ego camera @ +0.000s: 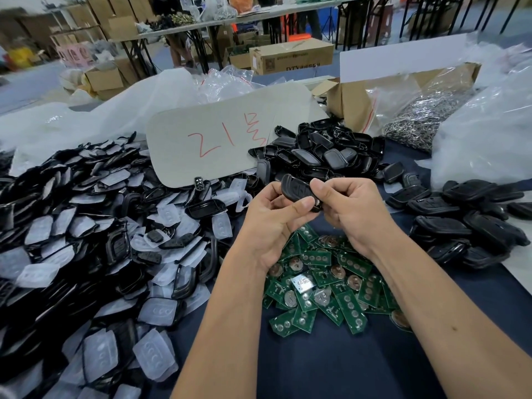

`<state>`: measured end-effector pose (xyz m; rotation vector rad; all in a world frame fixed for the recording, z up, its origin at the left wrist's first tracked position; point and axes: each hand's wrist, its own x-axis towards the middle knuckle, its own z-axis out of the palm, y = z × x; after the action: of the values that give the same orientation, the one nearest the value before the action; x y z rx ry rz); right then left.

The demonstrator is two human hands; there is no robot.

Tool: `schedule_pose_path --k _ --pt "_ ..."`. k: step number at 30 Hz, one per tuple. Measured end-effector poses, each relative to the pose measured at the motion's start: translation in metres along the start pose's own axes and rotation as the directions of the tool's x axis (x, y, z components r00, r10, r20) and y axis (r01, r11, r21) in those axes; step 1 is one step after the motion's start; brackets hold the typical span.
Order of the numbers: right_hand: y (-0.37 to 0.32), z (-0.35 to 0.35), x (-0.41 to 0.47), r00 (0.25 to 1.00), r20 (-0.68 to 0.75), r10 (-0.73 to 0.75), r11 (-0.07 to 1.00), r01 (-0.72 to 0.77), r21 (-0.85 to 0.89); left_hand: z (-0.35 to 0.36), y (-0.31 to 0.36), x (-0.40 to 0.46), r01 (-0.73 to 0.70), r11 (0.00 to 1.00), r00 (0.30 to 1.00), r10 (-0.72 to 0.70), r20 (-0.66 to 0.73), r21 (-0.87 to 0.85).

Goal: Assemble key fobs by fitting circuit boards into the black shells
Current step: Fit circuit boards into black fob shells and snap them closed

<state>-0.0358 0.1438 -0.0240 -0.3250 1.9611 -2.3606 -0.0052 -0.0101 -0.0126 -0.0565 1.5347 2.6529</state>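
A black key fob shell [296,189] is held in the air above the table's middle, gripped from both sides. My left hand [270,223] holds its near edge with the thumb across it. My right hand [349,208] pinches its right end with thumb and curled fingers. Below my hands lies a heap of green circuit boards [325,286] with round battery clips. A pile of black shells [319,152] sits just behind my hands. Whether a board is inside the held shell is hidden.
A wide heap of black frames and translucent button pads [95,240] fills the left. More closed black fobs [472,217] are stacked at the right. A card with red writing [221,139], plastic bags and a carton of metal rings [417,116] stand behind, on a dark blue cloth [331,367].
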Motion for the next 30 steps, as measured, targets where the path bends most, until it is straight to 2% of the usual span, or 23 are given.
schedule_pose_path --k 5,8,10,13,18,20,22,24,26,28,30 --pt "-0.011 -0.011 0.001 1.000 -0.025 0.013 0.968 -0.019 -0.251 0.000 0.001 0.000 -0.062 0.982 0.986 0.088 -0.142 0.177" --pt "-0.023 -0.028 -0.003 0.998 -0.044 0.034 0.926 -0.049 -0.375 0.010 -0.003 -0.001 -0.116 0.952 0.971 0.169 -0.170 0.282" --pt "-0.033 -0.042 -0.008 0.995 -0.090 -0.028 0.850 -0.024 -0.527 0.027 -0.012 -0.001 -0.096 0.938 0.970 0.162 -0.179 0.333" --pt "-0.052 -0.070 -0.016 0.978 -0.163 -0.131 0.677 -0.032 -0.735 0.064 -0.034 0.005 -0.023 0.938 0.972 0.102 -0.212 0.346" --pt "-0.076 -0.115 -0.022 0.924 -0.336 -0.185 0.477 -0.214 -0.852 0.126 -0.064 0.023 0.067 0.923 0.982 0.007 -0.190 0.378" --pt "-0.082 -0.127 -0.025 0.884 -0.410 -0.225 0.437 -0.284 -0.853 0.144 -0.070 0.025 0.065 0.916 0.989 -0.006 -0.149 0.395" --pt "-0.088 -0.135 -0.027 0.844 -0.460 -0.276 0.442 -0.313 -0.840 0.154 -0.072 0.024 0.017 0.889 0.994 0.033 -0.103 0.457" --pt "-0.090 -0.133 -0.028 0.821 -0.462 -0.336 0.440 -0.297 -0.848 0.154 -0.070 0.022 -0.070 0.807 0.990 0.129 -0.060 0.586" --pt "-0.089 -0.122 -0.026 0.832 -0.401 -0.384 0.432 -0.222 -0.874 0.141 -0.062 0.020 -0.129 0.643 0.968 0.248 -0.047 0.755" --pt "-0.085 -0.102 -0.024 0.882 -0.273 -0.383 0.430 -0.091 -0.898 0.120 -0.049 0.017 -0.116 0.481 0.937 0.343 -0.065 0.869" --pt "-0.077 -0.079 -0.020 0.946 -0.112 -0.304 0.419 0.027 -0.908 0.092 -0.033 0.016 -0.043 0.358 0.908 0.404 -0.114 0.933"
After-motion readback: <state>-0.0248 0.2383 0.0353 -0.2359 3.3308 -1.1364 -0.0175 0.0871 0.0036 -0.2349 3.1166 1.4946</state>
